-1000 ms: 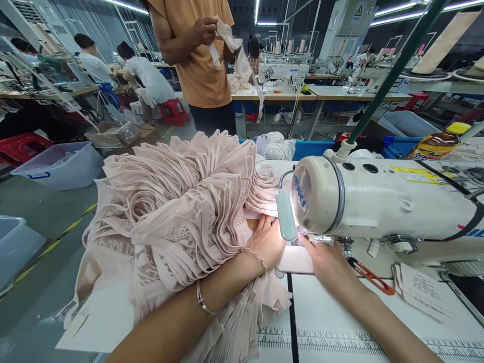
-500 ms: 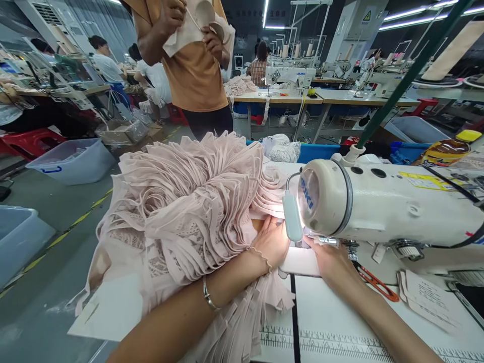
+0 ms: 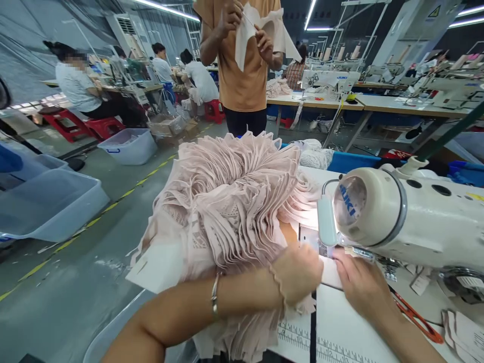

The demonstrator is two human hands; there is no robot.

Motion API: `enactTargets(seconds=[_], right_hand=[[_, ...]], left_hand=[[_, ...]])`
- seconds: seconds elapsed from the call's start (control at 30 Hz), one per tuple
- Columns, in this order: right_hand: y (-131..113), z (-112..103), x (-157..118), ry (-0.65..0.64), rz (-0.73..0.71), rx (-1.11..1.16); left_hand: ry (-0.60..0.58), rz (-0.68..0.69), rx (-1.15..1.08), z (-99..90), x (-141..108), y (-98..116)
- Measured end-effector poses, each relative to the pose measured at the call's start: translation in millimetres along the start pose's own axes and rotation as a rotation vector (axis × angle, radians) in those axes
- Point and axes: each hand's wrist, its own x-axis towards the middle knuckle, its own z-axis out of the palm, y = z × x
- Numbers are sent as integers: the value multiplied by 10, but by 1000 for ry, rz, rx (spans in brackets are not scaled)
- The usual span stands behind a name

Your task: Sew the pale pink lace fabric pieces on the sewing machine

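Note:
A large heap of pale pink fabric pieces (image 3: pixel 227 201) with lace parts lies on the table, left of a white sewing machine (image 3: pixel 378 212) whose small lamp (image 3: pixel 326 219) is lit. My left hand (image 3: pixel 298 275), blurred, is curled at the heap's right edge, just left of the needle area; what its fingers hold, if anything, cannot be made out. Right of the needle, my right hand (image 3: pixel 357 277) has its fingers together on a pale piece (image 3: pixel 330 272) at the machine's bed.
Orange-handled snips (image 3: pixel 419 317) and written paper tags (image 3: pixel 467 335) lie at the right. Measuring scales (image 3: pixel 295 335) run along the front edge. A person in a brown shirt (image 3: pixel 242 75) stands beyond the heap, holding fabric. Plastic bins (image 3: pixel 56 201) stand on the floor at left.
The view has swung left, so the heap and machine sit further right. My left hand has gone from lying flat by the needle to curled, closer to me. My right hand stays beside the needle area.

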Motion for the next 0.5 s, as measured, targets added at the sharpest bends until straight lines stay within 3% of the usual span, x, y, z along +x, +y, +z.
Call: enactTargets(seconds=[0.07, 0.13, 0.3, 0.4, 0.5], right_hand=[[-191, -65, 76, 42, -84, 179], [-436, -89, 234, -29, -56, 374], [-904, -8, 559, -263, 101, 671], [-858, 48, 442, -437, 114, 638], [-626, 98, 231, -310, 53, 587]], left_hand=[[77, 73, 5, -83, -284, 111], [159, 78, 7, -179, -528, 142], [282, -271, 422, -295, -796, -13], [337, -275, 455, -265, -839, -74], [466, -184, 437, -189, -820, -109]])
